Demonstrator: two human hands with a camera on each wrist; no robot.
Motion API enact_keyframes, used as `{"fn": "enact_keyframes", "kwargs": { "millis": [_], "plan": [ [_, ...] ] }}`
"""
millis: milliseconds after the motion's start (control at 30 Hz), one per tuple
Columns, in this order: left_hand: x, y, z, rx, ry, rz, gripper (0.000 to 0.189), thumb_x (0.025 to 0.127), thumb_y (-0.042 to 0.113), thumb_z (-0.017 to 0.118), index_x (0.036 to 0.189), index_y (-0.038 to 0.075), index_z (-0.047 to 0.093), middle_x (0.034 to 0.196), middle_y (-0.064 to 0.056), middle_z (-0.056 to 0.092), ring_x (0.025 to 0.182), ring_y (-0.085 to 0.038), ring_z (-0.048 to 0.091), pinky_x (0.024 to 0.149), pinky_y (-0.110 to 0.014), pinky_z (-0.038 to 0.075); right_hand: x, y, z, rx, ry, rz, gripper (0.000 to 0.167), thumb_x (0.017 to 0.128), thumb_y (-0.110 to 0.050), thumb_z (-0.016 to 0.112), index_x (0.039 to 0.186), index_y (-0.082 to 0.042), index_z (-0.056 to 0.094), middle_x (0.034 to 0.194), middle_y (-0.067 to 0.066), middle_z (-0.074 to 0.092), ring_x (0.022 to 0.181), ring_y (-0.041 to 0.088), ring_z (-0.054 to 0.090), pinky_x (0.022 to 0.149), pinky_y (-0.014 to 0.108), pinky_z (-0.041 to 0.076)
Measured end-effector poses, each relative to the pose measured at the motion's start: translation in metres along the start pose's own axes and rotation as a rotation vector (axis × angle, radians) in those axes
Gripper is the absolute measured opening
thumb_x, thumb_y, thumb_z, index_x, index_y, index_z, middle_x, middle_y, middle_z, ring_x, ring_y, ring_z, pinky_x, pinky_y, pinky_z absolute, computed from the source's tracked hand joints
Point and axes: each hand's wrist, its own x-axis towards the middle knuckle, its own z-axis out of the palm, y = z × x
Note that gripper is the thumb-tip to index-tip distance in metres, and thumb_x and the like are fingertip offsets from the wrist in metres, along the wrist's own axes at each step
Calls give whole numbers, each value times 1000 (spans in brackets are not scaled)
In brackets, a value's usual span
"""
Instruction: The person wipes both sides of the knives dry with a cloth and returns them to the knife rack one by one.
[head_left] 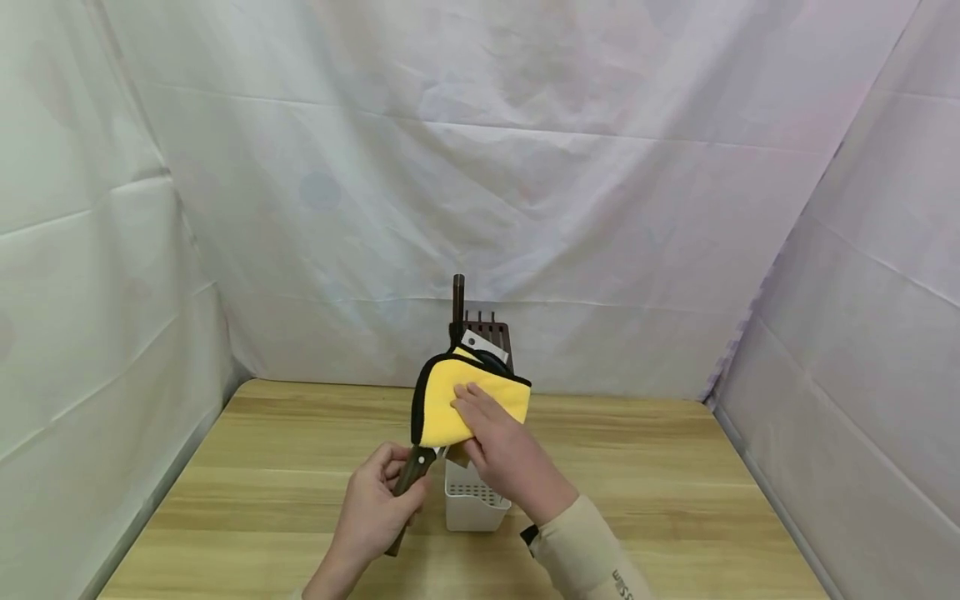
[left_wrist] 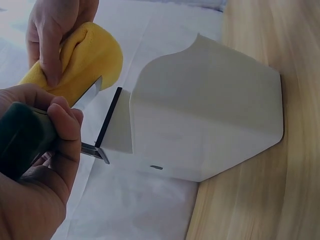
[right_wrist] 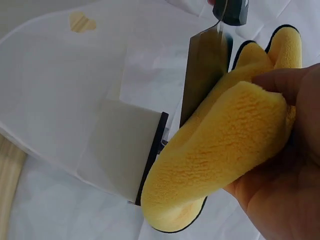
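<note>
My left hand (head_left: 371, 504) grips the dark handle (head_left: 411, 475) of a kitchen knife, which slants up and away from me. The knife's broad metal blade (right_wrist: 204, 62) shows in the right wrist view, partly covered by a yellow cloth (head_left: 450, 408) with black edging. With my right hand (head_left: 513, 458) I hold this cloth folded against the blade, thumb on one side. In the left wrist view the blade's lower part (left_wrist: 91, 95) emerges beside the cloth. Above the cloth shows a pale metal corner with a hole (head_left: 480, 343); I cannot tell whether it belongs to this knife.
Behind and below the hands stands a white knife holder (head_left: 474, 517) with a perforated front compartment and a dark slotted top (head_left: 504, 336). Another dark handle (head_left: 458, 300) rises at its left. White sheets (head_left: 487, 183) hang around the wooden table (head_left: 645, 500).
</note>
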Motion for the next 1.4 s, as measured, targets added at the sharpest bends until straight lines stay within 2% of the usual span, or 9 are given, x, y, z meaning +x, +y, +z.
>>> {"fn": "enact_keyframes", "kwargs": {
  "millis": [267, 533, 767, 1100, 1400],
  "plan": [
    [3, -1, -4, -13, 16, 13, 26, 85, -5, 75, 107, 1, 61, 70, -6, 65, 49, -19, 58, 46, -28, 51, -2, -16, 7, 10, -41, -60, 39, 100, -5, 66, 139, -2, 59, 148, 15, 57, 141, 31, 50, 107, 41, 51],
    [6, 0, -4, -25, 29, 21, 37, 84, -7, 77, 117, 3, 63, 65, -6, 62, 46, -17, 55, 45, -29, 50, -8, -22, 13, -22, -7, -113, 42, 95, -3, 68, 136, 1, 61, 147, 17, 57, 141, 33, 51, 112, 45, 46],
    [8, 2, -1, -26, 17, 18, 35, 85, -6, 76, 115, 3, 63, 66, -7, 62, 48, -18, 55, 46, -29, 50, -8, -20, 14, -44, 23, -80, 47, 96, -3, 69, 141, 0, 59, 150, 19, 54, 142, 36, 48, 115, 47, 42],
    [5, 6, 1, -19, -19, 3, 34, 86, -4, 76, 117, -2, 61, 82, -10, 70, 53, -20, 61, 48, -28, 53, -2, -9, 15, -95, 55, -14, 48, 97, -5, 69, 144, -2, 57, 153, 20, 50, 146, 36, 44, 118, 50, 37],
    [7, 8, -3, -48, 4, -17, 29, 84, -4, 77, 109, -1, 61, 71, -9, 65, 50, -18, 57, 47, -27, 51, -8, -13, 21, -197, 87, -108, 63, 90, -3, 78, 148, -12, 56, 154, 22, 48, 147, 37, 41, 115, 55, 39]
  ]
}}
